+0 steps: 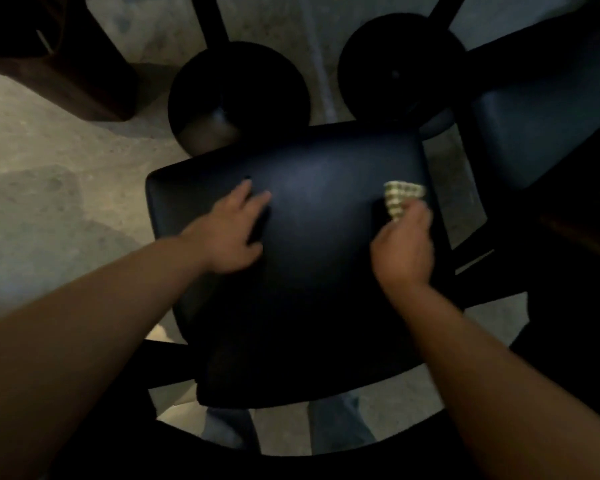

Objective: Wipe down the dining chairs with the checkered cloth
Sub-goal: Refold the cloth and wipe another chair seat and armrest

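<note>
We are looking down on a dark chair seat (312, 258) filling the middle of the view. Our left hand (234, 230) is resting flat on the seat at about ten o'clock from its centre, fingers straight and slightly apart, holding nothing. Our right hand (404, 244) is sitting at about two o'clock from the seat's centre, near its right edge, fingers curled and clamped on the checkered cloth (400, 197). The cloth is sticking out bunched beyond the knuckles toward twelve o'clock and touching the seat surface. The picture is dim and blurred, so we cannot tell the cloth's folds. Two round black bases (238, 98) are standing on the pale floor (49, 188) at eleven and one o'clock beyond the seat, and a second dark seat (541, 133) is lying at two o'clock.
</note>
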The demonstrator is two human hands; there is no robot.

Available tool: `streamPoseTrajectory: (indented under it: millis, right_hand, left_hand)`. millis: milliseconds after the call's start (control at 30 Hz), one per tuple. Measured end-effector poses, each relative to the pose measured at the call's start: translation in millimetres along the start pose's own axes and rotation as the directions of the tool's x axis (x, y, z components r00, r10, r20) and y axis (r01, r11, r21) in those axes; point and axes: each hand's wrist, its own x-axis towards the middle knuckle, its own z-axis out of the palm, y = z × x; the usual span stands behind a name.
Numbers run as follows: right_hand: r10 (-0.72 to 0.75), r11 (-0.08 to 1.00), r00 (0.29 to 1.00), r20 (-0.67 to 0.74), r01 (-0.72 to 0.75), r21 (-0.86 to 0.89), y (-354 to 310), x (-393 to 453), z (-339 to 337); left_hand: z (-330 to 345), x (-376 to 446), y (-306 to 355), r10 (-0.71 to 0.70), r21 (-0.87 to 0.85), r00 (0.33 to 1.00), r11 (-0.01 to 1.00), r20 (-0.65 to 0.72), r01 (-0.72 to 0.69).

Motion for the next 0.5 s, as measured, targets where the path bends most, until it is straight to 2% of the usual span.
streamPoseTrajectory:
  millis: [67, 133, 200, 267, 433, 500]
  right_hand:
    - [-0.035, 0.97, 0.999, 0.025, 0.04, -0.242, 30, 34, -11]
    - [-0.033, 0.936, 0.991, 0.133, 0.077, -0.343, 50, 57, -11]
    - [0.004, 0.947, 0.978, 0.209, 0.063, -0.314, 61, 67, -6]
    - [0.016, 0.958, 0.974, 0.227, 0.05, -0.283, 62, 66, 0]
    - [-0.059, 0.948, 0.953, 0.298, 0.147, -0.282, 52, 30, 7]
    - [-0.06, 0.949, 0.941, 0.334, 0.158, -0.274, 45, 9, 12]
  left_hand:
    - [19, 5, 16, 0.095, 0.263, 0.984, 0.956, 0.153, -0.133]
    - [35, 11, 23, 0.096, 0.398, 0.958, 0.895, 0.271, -0.202]
    - [45, 15, 23, 0.074, 0.506, 0.937, 0.826, 0.341, -0.249]
    - [48, 19, 19, 0.057, 0.59, 0.929, 0.758, 0.365, -0.278]
    - [20, 29, -16, 0.191, 0.679, 0.888, 0.584, 0.418, -0.445]
    - [6, 28, -37, 0.189, 0.701, 0.896, 0.567, 0.401, -0.433]
